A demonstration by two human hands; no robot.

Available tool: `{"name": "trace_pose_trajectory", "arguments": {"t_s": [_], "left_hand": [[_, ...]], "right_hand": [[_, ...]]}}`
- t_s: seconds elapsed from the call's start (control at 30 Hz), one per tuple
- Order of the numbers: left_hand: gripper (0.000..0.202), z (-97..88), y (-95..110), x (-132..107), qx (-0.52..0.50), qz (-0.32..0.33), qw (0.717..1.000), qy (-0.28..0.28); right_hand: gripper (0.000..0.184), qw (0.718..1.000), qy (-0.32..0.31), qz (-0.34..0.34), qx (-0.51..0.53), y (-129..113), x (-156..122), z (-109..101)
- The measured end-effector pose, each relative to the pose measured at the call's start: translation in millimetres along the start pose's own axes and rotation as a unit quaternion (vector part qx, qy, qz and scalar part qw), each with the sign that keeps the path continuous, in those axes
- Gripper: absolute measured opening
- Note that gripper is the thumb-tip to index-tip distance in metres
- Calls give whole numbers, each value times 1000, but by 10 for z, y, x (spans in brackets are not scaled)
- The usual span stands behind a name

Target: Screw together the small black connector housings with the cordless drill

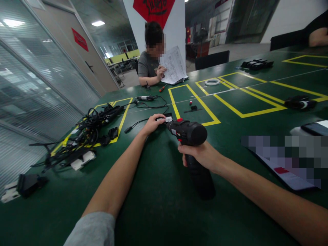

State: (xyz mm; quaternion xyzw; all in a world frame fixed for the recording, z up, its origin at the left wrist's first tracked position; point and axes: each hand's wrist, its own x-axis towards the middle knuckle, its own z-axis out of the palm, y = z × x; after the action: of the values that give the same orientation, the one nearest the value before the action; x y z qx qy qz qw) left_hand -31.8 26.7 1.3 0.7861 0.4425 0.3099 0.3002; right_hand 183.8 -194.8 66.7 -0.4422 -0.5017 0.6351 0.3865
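My right hand (pixel 202 155) is wrapped round the grip of a black cordless screwdriver (pixel 189 133) with red marks. Its nose points left and away, toward a small black part with a white label (pixel 166 119) lying on the green table (pixel 159 191). My left hand (pixel 153 123) reaches forward and presses its closed fingers on that small part, holding it down. A thin black cable (pixel 135 124) trails left from the part.
A tangle of black cables and adapters (pixel 89 131) lies at the left, with white-and-black blocks (pixel 82 159) nearer the edge. Yellow tape outlines boxes on the table. A roll of tape (pixel 212 82), small parts and a phone (pixel 316 128) lie to the right. A person sits opposite holding paper (pixel 175 65).
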Motion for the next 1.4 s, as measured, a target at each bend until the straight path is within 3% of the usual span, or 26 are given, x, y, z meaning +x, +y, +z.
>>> {"name": "trace_pose_trajectory", "arguments": {"t_s": [1.4], "left_hand": [[36, -15, 59, -12, 3, 11, 1000, -3]], "right_hand": [[4, 1000, 1, 4, -20, -16, 3, 6]]}}
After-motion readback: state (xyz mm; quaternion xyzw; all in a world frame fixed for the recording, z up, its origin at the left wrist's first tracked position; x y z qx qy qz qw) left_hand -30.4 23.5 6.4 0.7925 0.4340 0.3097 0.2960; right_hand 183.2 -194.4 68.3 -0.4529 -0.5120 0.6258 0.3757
